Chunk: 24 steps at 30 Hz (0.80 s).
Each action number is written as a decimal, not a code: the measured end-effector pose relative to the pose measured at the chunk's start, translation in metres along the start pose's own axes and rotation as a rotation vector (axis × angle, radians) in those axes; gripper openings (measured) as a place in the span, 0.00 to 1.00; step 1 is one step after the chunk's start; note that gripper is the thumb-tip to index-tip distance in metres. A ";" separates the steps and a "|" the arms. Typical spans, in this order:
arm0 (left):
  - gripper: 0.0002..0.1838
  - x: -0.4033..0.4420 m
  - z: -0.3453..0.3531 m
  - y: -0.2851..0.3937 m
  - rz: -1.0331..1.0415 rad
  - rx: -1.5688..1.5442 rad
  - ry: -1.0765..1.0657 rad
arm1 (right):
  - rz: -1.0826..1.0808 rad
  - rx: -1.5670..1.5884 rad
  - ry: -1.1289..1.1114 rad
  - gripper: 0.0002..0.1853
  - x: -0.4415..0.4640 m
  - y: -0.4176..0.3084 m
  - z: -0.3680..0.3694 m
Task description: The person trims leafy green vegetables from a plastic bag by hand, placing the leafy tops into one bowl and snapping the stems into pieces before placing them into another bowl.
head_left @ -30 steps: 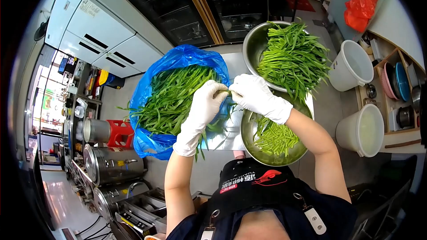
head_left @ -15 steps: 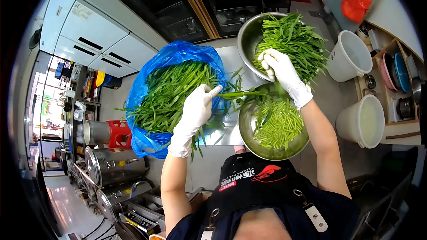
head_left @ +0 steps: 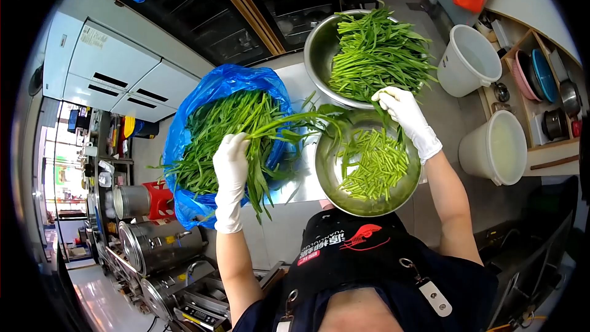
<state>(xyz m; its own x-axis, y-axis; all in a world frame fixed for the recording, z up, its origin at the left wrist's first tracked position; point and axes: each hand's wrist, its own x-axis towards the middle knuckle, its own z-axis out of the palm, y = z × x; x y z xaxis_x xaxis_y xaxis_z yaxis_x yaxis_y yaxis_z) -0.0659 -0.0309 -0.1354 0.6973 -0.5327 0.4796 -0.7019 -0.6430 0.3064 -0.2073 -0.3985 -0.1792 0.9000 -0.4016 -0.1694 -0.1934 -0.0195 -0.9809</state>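
So the bowl (head_left: 326, 178) sat on the steel table (head_left: 301, 192), with a heap of short green bits (head_left: 378, 166) in it. Left hand (head_left: 231, 161), gloved, was left of the bowl with thumb and fingers closed on a few long stalks (head_left: 270, 126), which stretched across toward the bowl's upper left edge, leaves and all. Right hand (head_left: 402, 109), gloved too, was over the bowl's upper right edge, fingers mostly curled in. Some green showed right by the fingers, but I couldn't tell if they had hold of it. A blue bag (head_left: 177, 132) stuffed with loose greens (head_left: 209, 123) was left of the bowl, and a basin (head_left: 318, 55) with a leafy pile (head_left: 381, 55) was just beyond it. Two white buckets (head_left: 470, 61) (head_left: 495, 147) stood off to its right.
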 end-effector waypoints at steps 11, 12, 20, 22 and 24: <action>0.06 -0.005 -0.041 -0.020 -0.185 -0.297 0.068 | -0.348 -0.272 -0.071 0.09 -0.007 -0.031 0.040; 0.06 -0.007 -0.041 -0.021 -0.201 -0.310 0.067 | -0.419 -0.317 -0.097 0.08 -0.005 -0.032 0.047; 0.06 -0.011 -0.045 -0.011 -0.349 -0.453 0.001 | -0.795 -0.709 0.114 0.06 0.012 -0.021 0.093; 0.06 -0.012 -0.048 -0.009 -0.363 -0.436 -0.034 | -0.843 -0.739 0.178 0.07 0.014 -0.022 0.098; 0.06 -0.011 -0.051 -0.005 -0.373 -0.445 -0.064 | -0.881 -0.741 0.253 0.06 0.014 -0.025 0.102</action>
<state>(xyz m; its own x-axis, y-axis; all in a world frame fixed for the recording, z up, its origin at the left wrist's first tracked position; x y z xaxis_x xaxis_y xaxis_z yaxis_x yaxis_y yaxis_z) -0.0776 0.0065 -0.1007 0.9068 -0.3553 0.2267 -0.3909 -0.5077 0.7678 -0.1497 -0.3106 -0.1668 0.7494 -0.1519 0.6445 0.2018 -0.8746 -0.4408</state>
